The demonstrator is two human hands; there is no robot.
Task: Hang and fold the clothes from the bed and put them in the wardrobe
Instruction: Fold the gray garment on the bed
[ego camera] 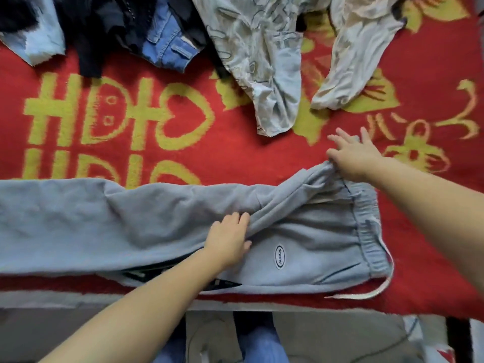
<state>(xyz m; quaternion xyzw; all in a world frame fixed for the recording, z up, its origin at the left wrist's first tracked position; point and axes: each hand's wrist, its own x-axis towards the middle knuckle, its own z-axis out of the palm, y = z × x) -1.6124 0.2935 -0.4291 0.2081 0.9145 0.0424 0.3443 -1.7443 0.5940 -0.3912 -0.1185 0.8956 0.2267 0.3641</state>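
Note:
Light grey sweatpants (322,239) lie across the near edge of the bed, waistband to the right, legs running off to the left. An oval logo shows on the upper leg. My left hand (229,239) rests on the crotch area, its fingers curled into a raised fold of the fabric. My right hand (353,155) is at the far corner of the waistband; the thumb and lower fingers pinch the bunched cloth while the other fingers stretch out over the blanket. A white drawstring trails off the waistband at the lower right.
A red blanket with yellow patterns (183,153) covers the bed. More clothes are piled along the far side: a pale printed garment (264,64), a cream one (358,51), denim (170,45) and dark items (104,27). The bed edge runs along the bottom.

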